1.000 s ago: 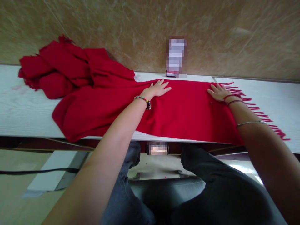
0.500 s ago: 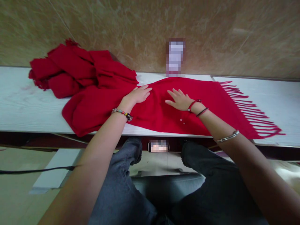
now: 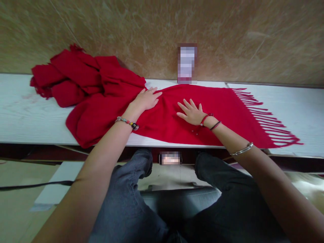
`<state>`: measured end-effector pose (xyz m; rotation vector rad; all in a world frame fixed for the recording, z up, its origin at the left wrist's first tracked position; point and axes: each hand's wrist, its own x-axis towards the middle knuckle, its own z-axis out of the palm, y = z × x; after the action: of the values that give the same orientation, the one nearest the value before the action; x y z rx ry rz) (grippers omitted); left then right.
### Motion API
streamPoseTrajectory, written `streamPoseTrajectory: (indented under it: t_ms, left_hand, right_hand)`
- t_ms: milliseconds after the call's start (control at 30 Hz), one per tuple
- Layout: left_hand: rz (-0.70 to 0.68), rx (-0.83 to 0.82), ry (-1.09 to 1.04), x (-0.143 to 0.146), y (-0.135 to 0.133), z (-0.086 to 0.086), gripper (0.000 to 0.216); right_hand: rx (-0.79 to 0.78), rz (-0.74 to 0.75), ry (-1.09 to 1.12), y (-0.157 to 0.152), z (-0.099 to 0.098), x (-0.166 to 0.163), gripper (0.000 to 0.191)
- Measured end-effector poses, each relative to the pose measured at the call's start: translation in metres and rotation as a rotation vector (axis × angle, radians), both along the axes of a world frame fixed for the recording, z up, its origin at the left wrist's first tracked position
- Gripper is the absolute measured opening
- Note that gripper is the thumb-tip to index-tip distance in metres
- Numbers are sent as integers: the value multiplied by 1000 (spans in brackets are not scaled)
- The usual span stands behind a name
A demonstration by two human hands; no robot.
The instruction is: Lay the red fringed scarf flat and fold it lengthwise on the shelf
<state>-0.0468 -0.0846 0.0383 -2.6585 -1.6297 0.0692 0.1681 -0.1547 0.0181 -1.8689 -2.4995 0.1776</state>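
Fingers [image 3: 187, 104] fan wide on the right hand [image 3: 194, 115] and part more loosely on the left hand [image 3: 145, 101] — both hands are palm-down and pinch nothing. Beneath them a long red scarf [image 3: 217, 101] of soft cloth, fringed at one end, stretches along a white wood-grain counter [image 3: 303, 111]. Whether the right palm presses fully or only skims the weave, I cannot tell.

Trouble could come from friction: if the two hands pushed toward each other, the rippled cloth between them would likely gather into harder creases. A tug toward the body could drag the near border over the counter's front edge, which it reaches in places. The multicoloured beaded bracelet [image 3: 127, 122] on the left wrist might snag the fabric, and the thin red fringe [image 3: 264, 117] could tangle if brushed.

The scarf extends to both sides of the fingers: a smoother stretch and the fringe lie right of the right hand, while a rounded fold lies left of the left hand, next to a crumpled red cloth heap [image 3: 76, 74]. Whether heap and scarf are one piece is unclear. The left fingertips rest near the scarf's far border; the right ones lie closer to its middle.
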Motion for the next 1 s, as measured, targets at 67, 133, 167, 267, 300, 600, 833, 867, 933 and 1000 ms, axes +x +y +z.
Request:
streamPoseTrajectory:
  t_ms: [67, 133, 167, 267, 300, 600, 833, 867, 933, 1000]
  left_hand:
    - [40, -44, -52, 10, -13, 4, 55]
    - [87, -165, -54, 18, -23, 1, 64]
    - [103, -213, -42, 20, -27, -2, 68]
    - [112, -260, -20, 20, -31, -13, 72]
    - [109, -259, -19, 19, -31, -16, 72]
    - [92, -247, 43, 16, -33, -7, 70]
    - [-7, -368, 42, 38, -57, 0, 76]
    - [-7, -396, 48, 39, -58, -1, 78]
    - [-19, -416, 55, 38, -57, -2, 81]
    - [-30, -434, 69, 35, -55, -1, 82]
  right_hand:
    - [10, -4, 50, 0, 6, 11, 63]
    - [12, -10, 59, -1, 6, 20, 63]
    - [10, -14, 39, -3, 4, 24, 63]
    - [24, 0, -49, -8, -6, 27, 61]
    - [36, 13, -64, -9, -10, 27, 60]
    - [68, 23, -54, -15, -11, 36, 56]
    - [-10, 158, -142, -27, -6, 22, 56]
    - [-20, 162, -160, -27, -6, 21, 56]
    - [-22, 175, -171, -27, -6, 20, 58]
    - [-27, 179, -159, -27, -5, 21, 59]
